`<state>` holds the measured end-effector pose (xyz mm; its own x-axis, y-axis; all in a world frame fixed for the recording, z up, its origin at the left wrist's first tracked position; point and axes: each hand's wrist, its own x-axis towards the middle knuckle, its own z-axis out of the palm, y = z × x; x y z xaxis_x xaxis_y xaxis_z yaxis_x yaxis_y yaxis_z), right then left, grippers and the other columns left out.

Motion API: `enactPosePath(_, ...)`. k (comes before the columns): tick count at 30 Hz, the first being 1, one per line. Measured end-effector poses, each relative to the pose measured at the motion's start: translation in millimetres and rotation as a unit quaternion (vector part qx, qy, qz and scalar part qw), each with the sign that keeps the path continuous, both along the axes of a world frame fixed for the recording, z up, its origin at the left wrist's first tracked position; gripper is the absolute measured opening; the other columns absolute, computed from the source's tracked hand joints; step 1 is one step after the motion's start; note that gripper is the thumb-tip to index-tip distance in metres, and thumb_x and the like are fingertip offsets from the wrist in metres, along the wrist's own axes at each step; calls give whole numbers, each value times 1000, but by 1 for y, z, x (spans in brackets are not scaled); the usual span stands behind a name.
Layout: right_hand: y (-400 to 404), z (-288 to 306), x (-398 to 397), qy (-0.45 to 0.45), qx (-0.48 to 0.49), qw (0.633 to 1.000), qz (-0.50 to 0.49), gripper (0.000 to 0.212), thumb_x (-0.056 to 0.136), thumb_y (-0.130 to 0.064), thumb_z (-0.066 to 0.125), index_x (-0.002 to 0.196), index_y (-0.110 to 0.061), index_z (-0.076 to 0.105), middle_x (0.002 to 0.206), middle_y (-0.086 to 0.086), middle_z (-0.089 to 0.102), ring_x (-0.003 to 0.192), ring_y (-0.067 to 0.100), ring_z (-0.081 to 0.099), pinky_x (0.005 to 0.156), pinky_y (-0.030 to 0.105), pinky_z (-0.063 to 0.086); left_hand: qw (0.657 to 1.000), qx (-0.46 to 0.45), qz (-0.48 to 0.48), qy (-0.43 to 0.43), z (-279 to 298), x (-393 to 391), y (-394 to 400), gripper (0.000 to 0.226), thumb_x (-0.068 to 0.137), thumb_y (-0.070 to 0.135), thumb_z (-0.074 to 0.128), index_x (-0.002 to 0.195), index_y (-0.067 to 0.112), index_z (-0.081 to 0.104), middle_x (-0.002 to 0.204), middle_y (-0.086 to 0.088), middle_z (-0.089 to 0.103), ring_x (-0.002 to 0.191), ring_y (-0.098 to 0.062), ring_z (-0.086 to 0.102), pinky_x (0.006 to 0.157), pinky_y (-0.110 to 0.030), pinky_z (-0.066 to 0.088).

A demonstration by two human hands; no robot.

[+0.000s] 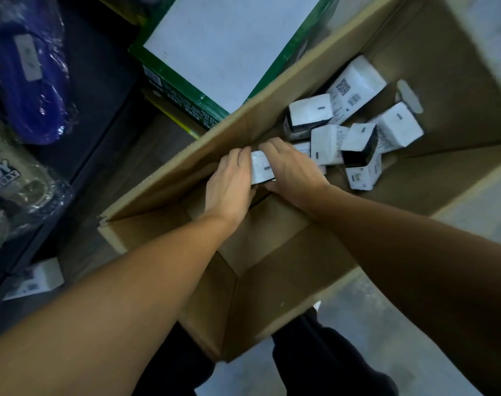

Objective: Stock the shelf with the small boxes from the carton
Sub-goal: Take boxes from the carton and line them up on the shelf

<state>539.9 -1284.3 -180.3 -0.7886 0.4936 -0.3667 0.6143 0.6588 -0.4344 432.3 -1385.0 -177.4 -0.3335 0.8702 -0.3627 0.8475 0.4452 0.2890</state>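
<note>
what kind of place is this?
Likely a shop stockroom or sales floor: a dark shelf holding plastic-wrapped goods, a carton of small white boxes on bare concrete floor, a green case nearby.

At the left edge of the frame, the letters "OY" above "STORY" can be read on a plastic-wrapped package [13, 181] on the shelf. A QR code and barcodes are printed on the small white boxes [355, 87] in the carton [272, 252], but no words on them can be made out. White print on the side of the green box [186, 94] at upper centre is too blurred to be read.
</note>
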Motion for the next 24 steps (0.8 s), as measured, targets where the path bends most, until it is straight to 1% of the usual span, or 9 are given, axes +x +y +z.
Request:
enactPosePath(2, 0, 46, 5, -8, 9, 1000, 2, 56, 76, -17, 78, 124, -11, 49, 123, 8, 51, 111, 28, 53, 85, 42, 51, 1000, 4, -10, -27, 44, -2, 1, 70, 83, 13, 71, 144, 12, 35, 135, -8, 45, 126, -25, 45, 96, -40, 47)
enactPosePath(5, 0, 125, 9, -16, 21, 1000, -9, 56, 78, -22, 77, 125, -14, 48, 122, 6, 51, 112, 24, 52, 84, 36, 47, 999, 12, -21, -46, 119, -3, 6, 65, 83, 18, 73, 139, 16, 40, 130, -5, 48, 120, -23, 48, 92, -41, 48)
enactPosePath(8, 3, 209, 11, -23, 47, 999, -4, 55, 81, -28, 75, 126, -14, 46, 123, 5, 49, 113, 23, 51, 83, 33, 44, 998, 27, -41, -46, 201, -6, 13, 55, 81, 26, 73, 128, 18, 46, 121, -3, 50, 111, -22, 50, 83, -44, 49)
enactPosePath(10, 10, 267, 12, -33, 68, 997, 4, 54, 83, -27, 72, 126, -13, 45, 123, 5, 48, 115, 23, 49, 82, 32, 43, 996, 44, -62, -39, 256, -11, 20, 51, 81, 27, 72, 124, 18, 47, 118, -2, 50, 109, -23, 50, 80, -46, 49)
enactPosePath(13, 23, 356, 7, -25, 87, 996, 1, 57, 84, -29, 70, 131, -13, 43, 126, 6, 46, 118, 23, 48, 85, 35, 46, 994, 73, -81, -29, 342, -21, 33, 53, 82, 33, 71, 127, 21, 46, 120, 1, 50, 111, -21, 50, 79, -45, 49)
enactPosePath(15, 33, 416, 0, -14, 111, 994, 4, 59, 82, -31, 71, 131, -13, 42, 125, 6, 46, 116, 24, 49, 87, 36, 46, 992, 97, -79, -17, 404, -27, 44, 54, 80, 39, 72, 126, 22, 47, 119, 2, 50, 109, -20, 51, 79, -42, 49)
enactPosePath(16, 37, 445, -4, -5, 122, 993, 3, 60, 82, -32, 72, 130, -13, 42, 125, 6, 46, 116, 24, 49, 87, 37, 47, 991, 108, -81, -15, 434, -30, 49, 54, 80, 38, 71, 126, 21, 47, 119, 1, 51, 109, -21, 51, 80, -42, 48)
enactPosePath(19, 46, 527, -12, 27, 155, 988, -3, 60, 80, -33, 75, 127, -14, 44, 123, 6, 47, 113, 25, 50, 84, 38, 47, 987, 139, -82, 7, 518, -39, 59, 56, 80, 33, 74, 126, 16, 49, 122, -4, 52, 114, -24, 51, 84, -45, 48)
enactPosePath(24, 44, 634, -24, 71, 202, 977, -7, 53, 77, -32, 76, 117, -12, 48, 116, 7, 49, 105, 26, 52, 71, 36, 43, 983, 160, -74, 49, 631, -51, 57, 60, 78, 33, 77, 128, 18, 49, 121, -3, 51, 110, -26, 52, 79, -43, 48)
